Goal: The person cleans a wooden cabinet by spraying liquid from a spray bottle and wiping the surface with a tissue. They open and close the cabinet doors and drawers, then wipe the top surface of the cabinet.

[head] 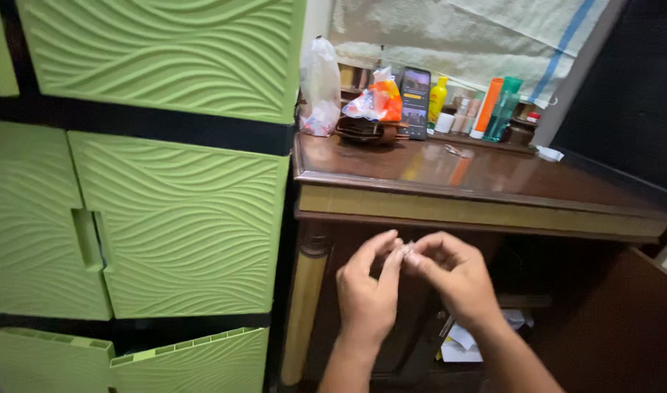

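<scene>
tiny pale object [409,249] between both hands' fingertips

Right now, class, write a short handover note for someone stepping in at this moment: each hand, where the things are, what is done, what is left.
Left hand and right hand meet fingertip to fingertip in front of the dark wooden table, pinching a small pale item, too small to identify.
The green cabinet stands shut at left; the phone and bottles stand on the table's far edge.
Done and left: cannot tell from this view.

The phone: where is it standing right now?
In the head view the phone stands upright at the back of the wooden table, between an orange-and-white bag and a yellow bottle.
</scene>
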